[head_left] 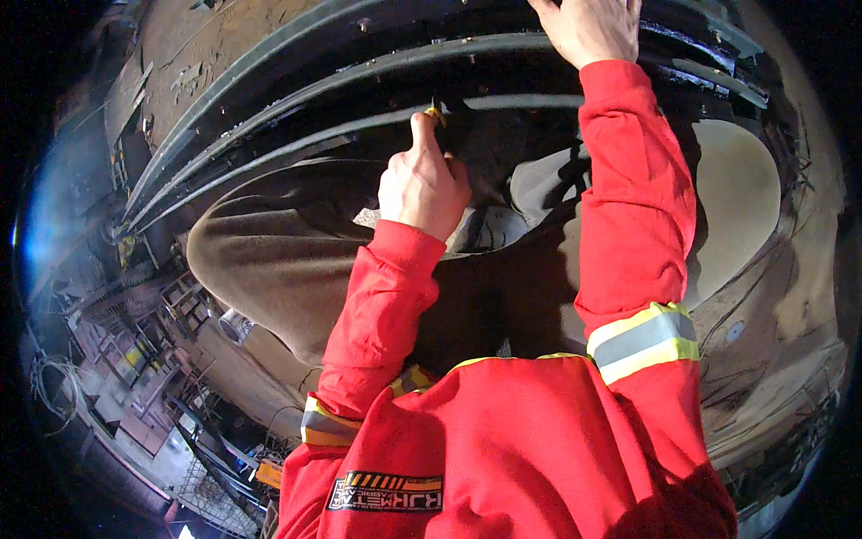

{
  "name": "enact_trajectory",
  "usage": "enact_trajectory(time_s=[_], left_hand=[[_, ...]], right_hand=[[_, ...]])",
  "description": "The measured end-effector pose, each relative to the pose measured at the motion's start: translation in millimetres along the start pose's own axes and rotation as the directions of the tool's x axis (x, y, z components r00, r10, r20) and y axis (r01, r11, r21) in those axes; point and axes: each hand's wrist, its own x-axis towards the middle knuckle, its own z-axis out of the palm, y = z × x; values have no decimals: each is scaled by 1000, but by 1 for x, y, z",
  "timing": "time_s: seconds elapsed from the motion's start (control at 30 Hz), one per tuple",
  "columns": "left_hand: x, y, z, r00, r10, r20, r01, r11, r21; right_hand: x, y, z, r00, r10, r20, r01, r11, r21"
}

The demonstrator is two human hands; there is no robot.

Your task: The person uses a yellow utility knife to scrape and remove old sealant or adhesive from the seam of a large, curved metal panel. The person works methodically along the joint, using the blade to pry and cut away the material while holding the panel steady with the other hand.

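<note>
My left hand (pixel 424 190) is closed round a small yellow tool (pixel 435 115) with a thin dark point. Its index finger or thumb stretches along the tool, and the rest of it is hidden in the hand. The point sits by the nearest of several long metal bars (pixel 359 123), and I cannot tell whether it touches. Farther off to the right, my right hand (pixel 591 29) reaches over the bars with its back showing. The picture's upper edge cuts off its fingers, so what they touch is hidden.
My bent legs in brown trousers (pixel 269 225) lie between me and the bars. A worn brown surface (pixel 224 36) stretches beyond them. Racks, cables and metal pieces crowd the lower left, with an orange object (pixel 269 473) among them. Thin cables (pixel 745 305) run along the right.
</note>
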Motion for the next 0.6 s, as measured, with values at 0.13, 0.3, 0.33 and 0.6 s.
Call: enact_trajectory(time_s=[0.13, 0.3, 0.33, 0.6], left_hand=[[-7, -6, 2, 998, 34, -49, -36, 998, -50], [-8, -5, 10, 999, 11, -53, -12, 1000, -5], [-7, -4, 13, 998, 20, -67, -20, 1000, 3], [-16, -10, 9, 995, 35, -95, -35, 999, 1]], right_hand=[[0, -1, -1, 999, 15, 38, -15, 1000, -9], [0, 0, 0, 1000, 18, 22, -18, 1000, -19], [1, 1, -2, 999, 21, 26, -21, 999, -25], [-1, -5, 1, 999, 20, 51, -19, 1000, -12]])
